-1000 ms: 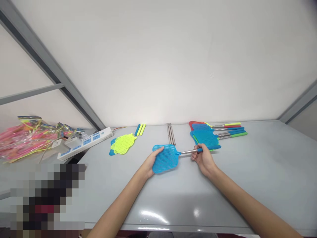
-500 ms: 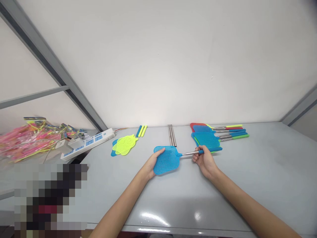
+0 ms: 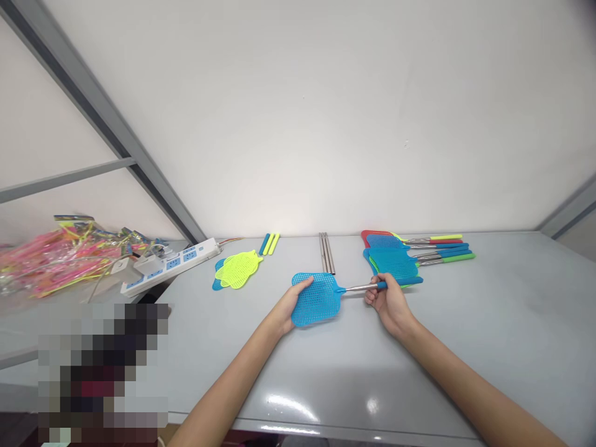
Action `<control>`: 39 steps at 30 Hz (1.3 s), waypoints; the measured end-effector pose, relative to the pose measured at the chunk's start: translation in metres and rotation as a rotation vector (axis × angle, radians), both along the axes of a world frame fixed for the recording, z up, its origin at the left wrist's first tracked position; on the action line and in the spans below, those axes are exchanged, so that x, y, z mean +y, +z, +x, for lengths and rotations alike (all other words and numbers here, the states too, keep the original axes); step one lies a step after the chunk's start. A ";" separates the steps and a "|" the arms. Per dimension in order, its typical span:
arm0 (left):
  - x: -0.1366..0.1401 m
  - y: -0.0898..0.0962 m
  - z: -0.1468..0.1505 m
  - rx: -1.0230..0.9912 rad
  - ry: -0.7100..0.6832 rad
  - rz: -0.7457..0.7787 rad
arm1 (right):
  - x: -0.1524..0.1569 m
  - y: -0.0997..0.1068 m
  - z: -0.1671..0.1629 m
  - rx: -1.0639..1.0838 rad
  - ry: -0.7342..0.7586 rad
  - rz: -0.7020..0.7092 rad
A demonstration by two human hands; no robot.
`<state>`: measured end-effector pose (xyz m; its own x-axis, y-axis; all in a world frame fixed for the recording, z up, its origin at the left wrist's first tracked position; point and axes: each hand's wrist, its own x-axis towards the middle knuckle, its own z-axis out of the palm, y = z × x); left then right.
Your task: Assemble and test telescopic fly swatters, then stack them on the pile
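Between my hands a blue fly swatter [image 3: 317,300] is held level above the grey table [image 3: 363,354]. My left hand [image 3: 289,307] grips the left edge of its perforated head, thumb on top. My right hand [image 3: 388,304] is closed around the blue handle, near where it meets the metal rod. Just beyond the right hand lies a pile of swatters [image 3: 395,264] in blue, red, green and yellow, handles pointing right. Behind the held swatter rest several metal rods [image 3: 328,253], side by side.
Yellow and blue swatter heads [image 3: 238,269] lie at left, with three loose handles [image 3: 270,244] behind them. A white power strip [image 3: 198,253] with plugs sits farther left, beside bagged pink and yellow items [image 3: 69,257]. A wall [image 3: 298,124] rises behind the table.
The view has shifted slightly, so everything sits a little farther right. Both hands keep the same hold on the blue fly swatter.
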<state>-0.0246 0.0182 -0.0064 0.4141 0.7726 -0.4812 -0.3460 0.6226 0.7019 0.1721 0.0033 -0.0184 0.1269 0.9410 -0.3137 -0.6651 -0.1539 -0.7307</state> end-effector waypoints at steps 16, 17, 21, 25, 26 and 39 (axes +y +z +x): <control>-0.001 0.002 0.001 0.008 0.010 0.008 | 0.000 0.000 0.001 -0.007 0.018 0.002; -0.001 0.002 0.001 0.007 0.010 0.005 | 0.000 0.000 0.001 -0.004 0.018 0.001; -0.001 -0.001 -0.001 0.001 0.010 0.017 | 0.000 -0.001 0.002 0.005 0.023 0.006; 0.001 -0.003 -0.005 0.015 0.026 0.027 | -0.001 0.002 0.002 -0.036 0.159 0.031; 0.001 -0.003 -0.006 0.027 0.032 0.028 | -0.002 0.004 0.001 -0.058 0.215 0.030; -0.006 0.009 -0.011 0.167 0.044 0.123 | -0.007 0.002 0.005 -0.206 0.675 0.143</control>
<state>-0.0359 0.0123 0.0026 0.3016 0.8454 -0.4409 -0.2436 0.5154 0.8216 0.1766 -0.0035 -0.0160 -0.4535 0.8651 -0.2141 -0.3055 -0.3766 -0.8745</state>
